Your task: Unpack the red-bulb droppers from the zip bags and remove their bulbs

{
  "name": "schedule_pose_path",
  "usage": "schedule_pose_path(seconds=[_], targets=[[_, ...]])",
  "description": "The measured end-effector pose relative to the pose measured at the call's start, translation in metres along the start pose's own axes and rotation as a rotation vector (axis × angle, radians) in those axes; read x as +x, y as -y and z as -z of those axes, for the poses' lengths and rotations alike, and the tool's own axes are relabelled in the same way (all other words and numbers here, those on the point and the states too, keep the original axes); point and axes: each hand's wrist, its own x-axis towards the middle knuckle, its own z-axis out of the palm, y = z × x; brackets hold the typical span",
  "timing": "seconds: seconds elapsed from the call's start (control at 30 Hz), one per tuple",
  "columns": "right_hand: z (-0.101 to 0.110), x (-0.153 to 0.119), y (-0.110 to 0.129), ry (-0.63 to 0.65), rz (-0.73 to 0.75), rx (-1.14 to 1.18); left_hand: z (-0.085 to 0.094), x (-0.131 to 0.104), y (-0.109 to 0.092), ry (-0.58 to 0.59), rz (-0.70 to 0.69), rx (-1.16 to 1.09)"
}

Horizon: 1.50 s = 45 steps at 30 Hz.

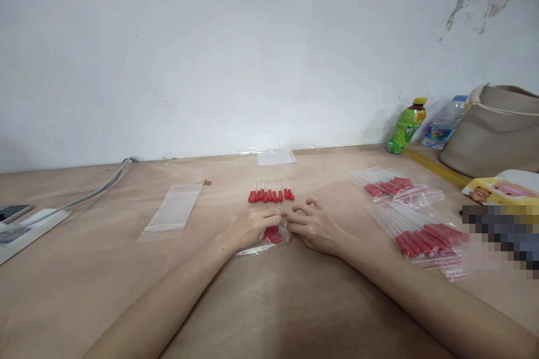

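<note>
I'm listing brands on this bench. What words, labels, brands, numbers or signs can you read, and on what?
None can be read for certain.
Green bottle: label lettering, too blurred to read.
Clear bottle: label print, too small and blurred to read.
Bags: no lettering that I can make out.

Green bottle [406, 130] and blue-capped bottle [444, 123] both printed, but too blurred to read.
</note>
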Motion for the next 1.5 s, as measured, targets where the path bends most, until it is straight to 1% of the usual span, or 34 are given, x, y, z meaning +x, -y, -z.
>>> schedule_pose_path(seconds=[0.13,0.23,0.3,0.4,0.5,0.57,0.63,0.7,0.8,0.87,0.93,1.03,1.2,1.37,1.43,1.5], targets=[[0.002,0.001,0.001,0.008,-0.025,0.040,0.003,-0.003,0.002,0.007,-0.016,0.009],[0.007,0.001,0.002,0.081,-0.023,0.102,0.007,-0.003,0.004,-0.033,0.000,0.043],[0.011,0.000,0.000,0.131,-0.054,0.152,0.013,-0.004,0.006,-0.044,0.001,0.084],[0.015,-0.002,-0.002,0.183,-0.199,0.285,0.021,-0.004,0.008,-0.030,-0.029,0.143],[0.014,0.000,0.000,0.176,-0.376,0.442,0.023,-0.006,0.005,-0.013,-0.034,0.123],[0.009,0.003,0.002,0.137,-0.442,0.492,0.020,-0.009,-0.001,-0.036,0.050,0.059],[0.002,0.005,0.005,0.091,-0.485,0.529,0.014,-0.016,-0.009,-0.052,0.185,-0.031],[-0.004,0.007,0.008,0.049,-0.551,0.576,0.009,-0.025,-0.016,-0.044,0.287,-0.111],[-0.010,0.010,0.011,0.001,-0.684,0.655,0.004,-0.036,-0.022,-0.036,0.368,-0.168],[-0.011,0.012,0.012,0.004,-0.737,0.687,0.003,-0.039,-0.022,-0.036,0.407,-0.196],[-0.011,0.014,0.012,0.052,-0.716,0.698,0.003,-0.038,-0.022,-0.034,0.418,-0.222],[-0.009,0.017,0.011,0.110,-0.637,0.695,0.003,-0.036,-0.022,-0.029,0.407,-0.248],[-0.009,0.013,0.012,0.049,-0.644,0.734,0.005,-0.034,-0.025,-0.034,0.421,-0.254],[-0.016,0.012,0.017,0.035,-0.617,0.958,0.005,-0.033,-0.027,-0.038,0.406,-0.258],[-0.022,0.012,0.018,0.014,-0.632,1.037,0.005,-0.033,-0.026,-0.038,0.405,-0.260],[-0.026,0.012,0.018,-0.012,-0.673,1.062,0.005,-0.034,-0.026,-0.031,0.420,-0.263]])
